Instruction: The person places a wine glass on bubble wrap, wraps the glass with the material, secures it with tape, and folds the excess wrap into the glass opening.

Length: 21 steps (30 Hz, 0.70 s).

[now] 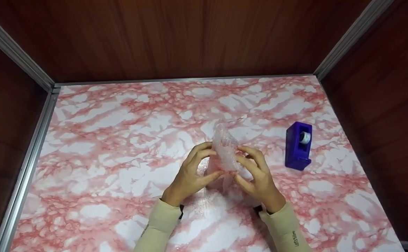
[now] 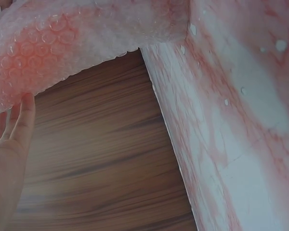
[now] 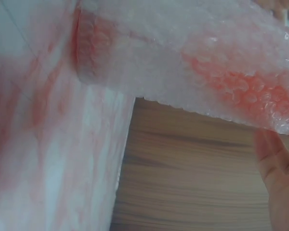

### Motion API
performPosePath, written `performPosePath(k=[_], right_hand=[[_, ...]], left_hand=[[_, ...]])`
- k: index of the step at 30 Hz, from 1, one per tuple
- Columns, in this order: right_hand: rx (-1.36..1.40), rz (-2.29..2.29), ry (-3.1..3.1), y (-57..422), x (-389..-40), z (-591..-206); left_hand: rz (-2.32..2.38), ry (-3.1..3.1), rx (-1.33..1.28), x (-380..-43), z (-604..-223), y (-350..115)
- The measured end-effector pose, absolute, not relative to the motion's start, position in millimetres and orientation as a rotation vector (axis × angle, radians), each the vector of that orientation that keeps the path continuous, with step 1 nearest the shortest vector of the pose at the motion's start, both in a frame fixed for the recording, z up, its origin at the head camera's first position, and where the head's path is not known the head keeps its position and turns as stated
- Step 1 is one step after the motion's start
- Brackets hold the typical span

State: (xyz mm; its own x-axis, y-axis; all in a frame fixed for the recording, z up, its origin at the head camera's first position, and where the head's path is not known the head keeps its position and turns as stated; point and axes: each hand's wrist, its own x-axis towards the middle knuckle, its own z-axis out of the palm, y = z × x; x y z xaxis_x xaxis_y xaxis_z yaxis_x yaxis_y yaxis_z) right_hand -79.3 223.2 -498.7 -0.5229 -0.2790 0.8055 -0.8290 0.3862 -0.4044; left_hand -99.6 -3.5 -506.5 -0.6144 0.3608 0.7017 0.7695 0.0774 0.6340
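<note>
Clear bubble wrap (image 1: 224, 145) stands up between the two hands at the middle of the table, folded around something whose pinkish-red colour shows through; its kind is hidden by the wrap. My left hand (image 1: 191, 173) grips the wrap's left side, thumb near the front and fingers farther back. From the other side my right hand (image 1: 259, 176) holds it the same way, the two thumbs close together. Both wrist views show the bubbled sheet (image 2: 106, 36) reaching down to the table, with left fingertips (image 2: 26, 106) and right fingertips (image 3: 265, 144) at its edge.
A purple tape dispenser (image 1: 296, 150) with a small tape roll (image 1: 305, 138) stands to the right of the hands. The red-and-white marbled table (image 1: 102, 182) is enclosed by dark wood panels (image 1: 176, 38) at the back and both sides, with metal framing at the corners.
</note>
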Motion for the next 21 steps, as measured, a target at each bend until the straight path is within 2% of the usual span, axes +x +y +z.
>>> performPosePath(k=[9, 21], right_hand=[[0.951, 0.908, -2.131, 226.5, -81.1, -494.9], [0.991, 0.907, -2.194, 227.0, -80.4, -496.1]], left_hand=[[-1.519, -2.001, -1.112, -98.1, -505.0, -1.8], [-1.402, -2.017, -1.133, -96.6, -508.0, -0.7]])
